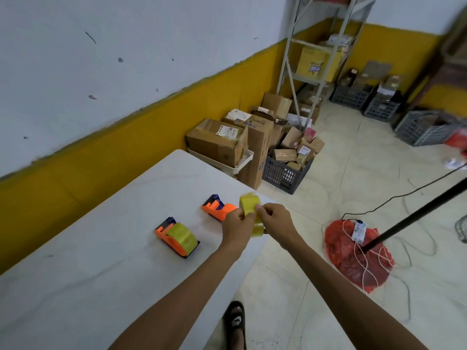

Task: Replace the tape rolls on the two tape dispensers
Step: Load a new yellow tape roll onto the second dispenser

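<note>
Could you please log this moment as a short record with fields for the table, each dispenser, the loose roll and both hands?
table: white table along the yellow-and-white wall
near dispenser: orange dispenser on the table, yellow tape roll loaded
far dispenser: second orange dispenser on the table, no roll visible in it, partly hidden by the left hand
loose roll: yellow tape roll held above the table edge
left hand: left hand grips the roll
right hand: right hand pinches the roll, seemingly at its tape end
task state: one dispenser loaded, one seemingly not yet
</note>
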A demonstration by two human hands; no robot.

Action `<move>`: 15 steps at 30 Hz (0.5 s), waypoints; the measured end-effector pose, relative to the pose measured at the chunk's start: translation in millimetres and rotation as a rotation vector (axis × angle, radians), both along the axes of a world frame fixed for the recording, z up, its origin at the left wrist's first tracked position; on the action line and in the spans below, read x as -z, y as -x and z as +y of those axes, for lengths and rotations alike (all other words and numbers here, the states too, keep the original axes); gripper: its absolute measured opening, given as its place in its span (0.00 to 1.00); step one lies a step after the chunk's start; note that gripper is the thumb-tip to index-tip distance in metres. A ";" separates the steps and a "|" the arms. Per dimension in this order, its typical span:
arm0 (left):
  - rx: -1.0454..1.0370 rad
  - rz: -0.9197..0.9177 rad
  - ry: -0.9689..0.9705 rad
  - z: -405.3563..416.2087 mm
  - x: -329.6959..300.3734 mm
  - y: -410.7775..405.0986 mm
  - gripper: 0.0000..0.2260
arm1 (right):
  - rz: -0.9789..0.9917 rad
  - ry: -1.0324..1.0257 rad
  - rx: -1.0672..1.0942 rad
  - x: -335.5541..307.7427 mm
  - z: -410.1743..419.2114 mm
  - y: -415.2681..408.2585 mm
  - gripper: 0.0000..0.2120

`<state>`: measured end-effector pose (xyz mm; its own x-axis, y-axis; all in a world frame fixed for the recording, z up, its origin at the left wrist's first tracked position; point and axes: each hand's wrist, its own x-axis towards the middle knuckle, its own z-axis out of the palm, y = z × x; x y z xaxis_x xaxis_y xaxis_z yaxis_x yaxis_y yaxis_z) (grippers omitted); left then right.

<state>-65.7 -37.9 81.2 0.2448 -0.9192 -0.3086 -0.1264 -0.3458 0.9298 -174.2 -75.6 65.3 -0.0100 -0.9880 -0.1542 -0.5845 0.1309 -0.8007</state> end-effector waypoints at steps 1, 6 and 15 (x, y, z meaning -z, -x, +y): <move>-0.002 0.003 0.005 -15.6 3.7 2.4 0.13 | 0.005 0.002 -0.009 2.8 -16.8 2.6 0.21; -0.061 0.031 -0.002 -76.9 24.4 15.7 0.12 | 0.076 -0.056 -0.079 14.1 -85.8 13.6 0.19; -0.073 -0.063 -0.058 -116.4 41.8 15.8 0.06 | 0.058 -0.127 -0.235 40.0 -156.3 13.8 0.21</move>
<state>-81.5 -154.2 39.4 0.3312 -0.8790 -0.3429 -0.1568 -0.4097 0.8986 -188.1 -231.9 25.4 0.2045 -0.9370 -0.2834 -0.6554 0.0840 -0.7506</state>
